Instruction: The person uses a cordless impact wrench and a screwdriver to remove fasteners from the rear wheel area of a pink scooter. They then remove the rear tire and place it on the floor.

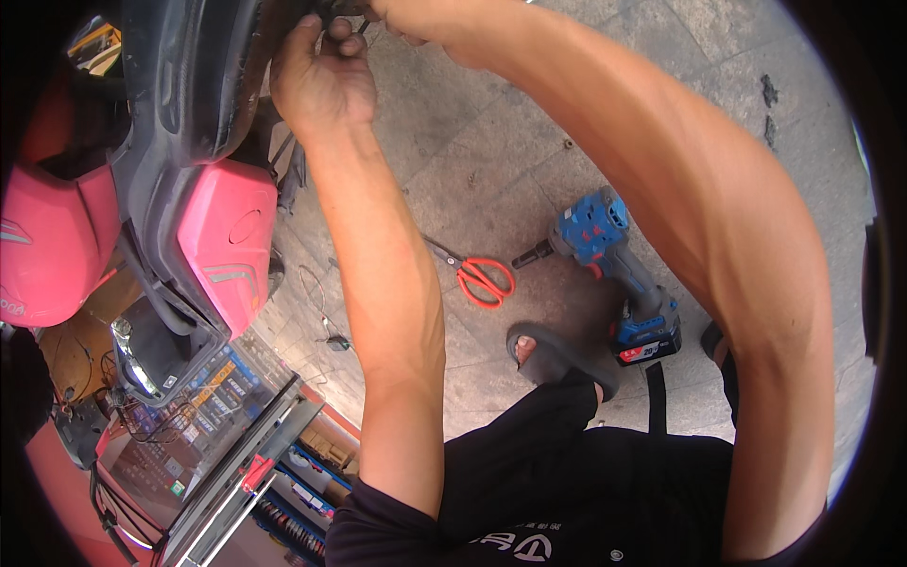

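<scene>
Left hand [331,87] up near the top edge, fingers curled, and what they pinch I can't tell. Right hand [402,21] just beside it, partly cut off, grip unclear. The scooter's black bodywork [215,90] is immediately left of the left hand, pink panel [225,241] below; orange-handled scissors [457,266] and blue power tool [631,277] lie well apart, on the floor [491,189].
</scene>
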A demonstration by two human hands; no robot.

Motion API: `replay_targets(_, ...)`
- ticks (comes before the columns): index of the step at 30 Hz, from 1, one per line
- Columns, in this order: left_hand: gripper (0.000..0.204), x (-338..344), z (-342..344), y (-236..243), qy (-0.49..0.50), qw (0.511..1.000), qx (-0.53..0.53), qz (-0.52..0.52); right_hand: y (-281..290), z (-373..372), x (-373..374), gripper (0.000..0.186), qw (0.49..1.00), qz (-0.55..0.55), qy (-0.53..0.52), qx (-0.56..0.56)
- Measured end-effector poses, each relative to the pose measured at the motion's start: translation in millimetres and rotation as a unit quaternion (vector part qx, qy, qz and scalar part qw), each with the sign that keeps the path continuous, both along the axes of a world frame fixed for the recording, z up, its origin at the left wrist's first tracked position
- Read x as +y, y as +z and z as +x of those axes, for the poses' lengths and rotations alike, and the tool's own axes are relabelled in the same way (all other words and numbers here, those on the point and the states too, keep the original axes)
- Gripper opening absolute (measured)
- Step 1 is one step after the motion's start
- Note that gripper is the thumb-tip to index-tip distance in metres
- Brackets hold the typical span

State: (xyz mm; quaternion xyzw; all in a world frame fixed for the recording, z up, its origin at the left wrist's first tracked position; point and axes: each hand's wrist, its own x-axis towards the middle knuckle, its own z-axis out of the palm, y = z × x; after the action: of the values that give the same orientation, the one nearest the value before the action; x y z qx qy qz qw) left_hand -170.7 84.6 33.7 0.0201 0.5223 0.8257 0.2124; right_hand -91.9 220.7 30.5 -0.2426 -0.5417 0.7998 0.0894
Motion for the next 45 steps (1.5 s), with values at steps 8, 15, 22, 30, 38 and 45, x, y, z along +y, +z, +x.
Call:
replay_targets(8,0.018,-1,-1,0,-0.027,1.0,0.003,0.005,6,-22,2,0.026,0.979,-0.201,-0.011,-0.045)
replay_targets(15,0.017,-1,-2,-5,0.006,1.0,0.006,0.025,-7,-27,0,0.021,0.974,-0.227,-0.022,-0.002)
replay_targets(22,0.01,0,2,-5,-0.011,1.0,0.027,0.009,-5,-20,4,0.02,0.982,-0.188,-0.008,-0.011)
replay_targets(30,0.025,1,7,-4,-0.015,0.999,-0.025,0.046,2,5,-16,0.02,0.995,0.082,-0.059,0.004)
replay_targets(38,0.036,-2,-1,-5,-0.023,0.994,-0.038,0.1,12,9,-19,0.024,0.995,0.1,-0.018,0.022)
replay_targets(45,0.041,7,16,2,0.038,0.996,-0.001,0.078,11,-1,-29,0.024,0.99,0.131,-0.044,-0.003)
